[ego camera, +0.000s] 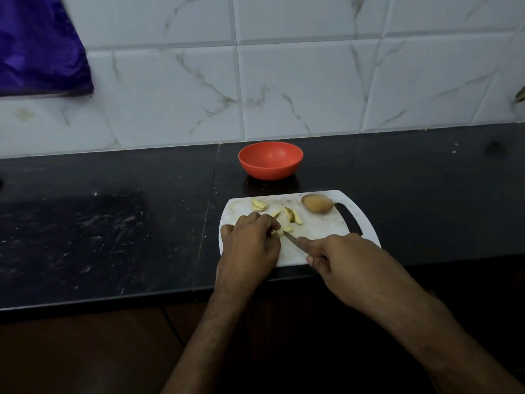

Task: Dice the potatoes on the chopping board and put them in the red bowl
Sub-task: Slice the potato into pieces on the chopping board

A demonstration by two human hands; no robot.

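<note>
left hand (250, 243): forearm enters from the bottom edge, hand palm down on the near left part of the white chopping board (318, 231), fingers curled; grip pinches a small potato piece (279, 232) against the board.
right hand (338, 257): forearm enters from the lower right, grip wrapped round the handle of a knife (291, 239), forefinger laid along its back; blade tip points left and meets the pinched piece.
cut potato wedges (294, 215): scattered on the far half of the board; another cluster (259, 205) near its far left corner.
whole potato (317, 203): far right of the board, beside the handle slot.
red bowl (270, 160): on the dark table (113, 223), just beyond the board, near the tiled wall (284, 81).
</note>
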